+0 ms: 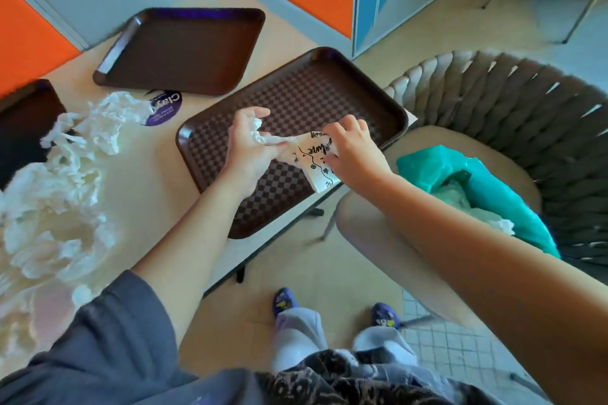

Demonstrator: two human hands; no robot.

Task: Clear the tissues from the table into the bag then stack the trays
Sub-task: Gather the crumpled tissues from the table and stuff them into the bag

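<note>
Item: my left hand (248, 145), fingers curled on a crumpled white tissue (263, 136). My right hand (350, 149) pinches a printed napkin (316, 158). Both over the checkered brown tray (296, 102) at the table (158, 181) edge. Loose tissues (59, 200) piled at left; second tray (184, 49) beyond. Teal bag (487, 187) sits open on a woven chair (526, 102), right.

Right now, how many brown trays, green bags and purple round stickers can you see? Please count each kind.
Dark brown plastic trays: 3 (near one, far one, one cut off at left edge)
Green plastic bags: 1
Purple round stickers: 1
Total: 5
</note>
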